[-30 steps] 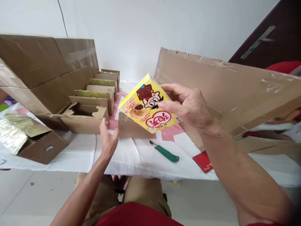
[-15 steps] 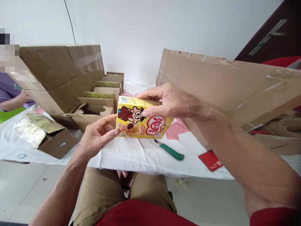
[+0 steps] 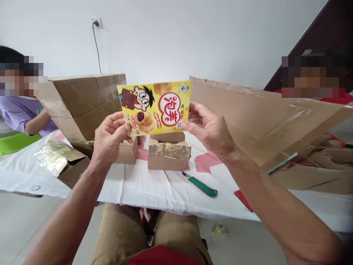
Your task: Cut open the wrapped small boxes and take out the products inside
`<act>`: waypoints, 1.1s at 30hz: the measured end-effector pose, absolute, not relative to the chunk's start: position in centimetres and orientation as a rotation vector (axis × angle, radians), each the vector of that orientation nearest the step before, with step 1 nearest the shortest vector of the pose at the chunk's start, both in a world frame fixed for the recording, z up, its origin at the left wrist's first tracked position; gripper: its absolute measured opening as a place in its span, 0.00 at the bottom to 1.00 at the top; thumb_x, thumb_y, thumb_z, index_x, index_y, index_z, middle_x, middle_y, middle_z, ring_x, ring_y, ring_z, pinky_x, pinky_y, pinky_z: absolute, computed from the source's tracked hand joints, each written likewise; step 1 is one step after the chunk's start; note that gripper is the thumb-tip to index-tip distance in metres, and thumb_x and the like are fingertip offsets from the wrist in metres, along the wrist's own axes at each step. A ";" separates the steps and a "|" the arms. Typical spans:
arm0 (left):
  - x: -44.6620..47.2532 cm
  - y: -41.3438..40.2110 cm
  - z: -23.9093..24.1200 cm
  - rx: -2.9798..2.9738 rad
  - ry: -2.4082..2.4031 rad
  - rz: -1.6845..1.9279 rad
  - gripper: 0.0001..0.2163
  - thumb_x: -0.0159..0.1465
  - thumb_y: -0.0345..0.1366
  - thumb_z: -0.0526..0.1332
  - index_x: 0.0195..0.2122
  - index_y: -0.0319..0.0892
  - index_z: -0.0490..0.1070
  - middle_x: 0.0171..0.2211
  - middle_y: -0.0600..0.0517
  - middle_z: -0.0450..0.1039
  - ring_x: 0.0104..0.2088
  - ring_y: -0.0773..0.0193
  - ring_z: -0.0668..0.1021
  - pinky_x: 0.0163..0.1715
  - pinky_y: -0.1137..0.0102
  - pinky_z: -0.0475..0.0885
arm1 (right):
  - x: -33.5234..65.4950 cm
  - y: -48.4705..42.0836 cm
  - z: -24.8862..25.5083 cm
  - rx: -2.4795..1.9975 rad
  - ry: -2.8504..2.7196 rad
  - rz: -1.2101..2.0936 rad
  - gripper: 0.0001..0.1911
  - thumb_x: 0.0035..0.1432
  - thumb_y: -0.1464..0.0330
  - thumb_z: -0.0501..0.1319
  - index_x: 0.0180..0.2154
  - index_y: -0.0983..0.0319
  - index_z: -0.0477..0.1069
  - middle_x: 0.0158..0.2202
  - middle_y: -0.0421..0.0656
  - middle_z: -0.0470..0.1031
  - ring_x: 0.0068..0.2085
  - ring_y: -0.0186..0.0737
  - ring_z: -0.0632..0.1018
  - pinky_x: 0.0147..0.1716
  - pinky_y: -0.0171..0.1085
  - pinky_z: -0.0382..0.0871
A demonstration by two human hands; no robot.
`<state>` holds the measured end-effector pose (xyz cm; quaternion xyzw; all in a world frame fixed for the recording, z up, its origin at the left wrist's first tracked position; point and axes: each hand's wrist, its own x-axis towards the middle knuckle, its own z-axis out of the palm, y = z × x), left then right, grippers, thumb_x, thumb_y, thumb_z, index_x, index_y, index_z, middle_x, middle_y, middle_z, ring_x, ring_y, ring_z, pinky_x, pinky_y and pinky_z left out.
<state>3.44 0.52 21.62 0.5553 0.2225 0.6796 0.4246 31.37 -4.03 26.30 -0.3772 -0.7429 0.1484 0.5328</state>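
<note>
Just one head-worn cam, looking forward and slightly down across the table (image 3: 165, 187); hands sit close at frame centre, wall fills the upper frame.

The yellow snack box (image 3: 156, 108) is held up off the bench, its broad printed face turned square to the camera and its long side running left to right, tilted slightly with the right end higher. The print shows a cartoon child with black hair at the upper left, a brown chocolate square, a round pastry below, and a red-ringed white circle with red characters at the right.
</note>
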 end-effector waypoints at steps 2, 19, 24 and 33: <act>3.8 0.8 23.8 1.446 0.481 1.747 0.21 0.53 0.43 0.78 0.46 0.43 0.78 0.39 0.49 0.84 0.28 0.66 0.81 0.20 0.74 0.76 | 30.6 -4.5 27.5 -0.845 -1.732 0.215 0.26 0.63 0.64 0.68 0.61 0.58 0.73 0.56 0.44 0.81 0.54 0.47 0.82 0.54 0.50 0.81; -1.6 -4.1 23.2 1.683 0.920 1.817 0.16 0.62 0.46 0.72 0.47 0.43 0.78 0.39 0.52 0.81 0.28 0.68 0.78 0.28 0.70 0.75 | 24.9 -8.6 23.7 -0.772 -1.745 0.179 0.31 0.64 0.72 0.63 0.68 0.56 0.65 0.67 0.47 0.71 0.65 0.51 0.75 0.64 0.58 0.73; -6.1 -4.3 9.2 1.439 1.504 1.478 0.23 0.56 0.51 0.69 0.46 0.39 0.78 0.28 0.51 0.80 0.26 0.61 0.81 0.22 0.71 0.72 | 20.6 -6.1 10.2 -0.890 -1.917 0.375 0.38 0.61 0.73 0.62 0.71 0.58 0.60 0.71 0.51 0.65 0.71 0.54 0.67 0.71 0.58 0.63; -7.3 1.1 -1.4 1.205 1.794 1.299 0.19 0.57 0.44 0.61 0.46 0.40 0.78 0.28 0.48 0.81 0.26 0.55 0.82 0.28 0.64 0.78 | 15.9 0.2 -3.1 -1.102 -1.874 0.585 0.43 0.55 0.76 0.59 0.72 0.65 0.56 0.73 0.57 0.62 0.73 0.55 0.63 0.73 0.57 0.57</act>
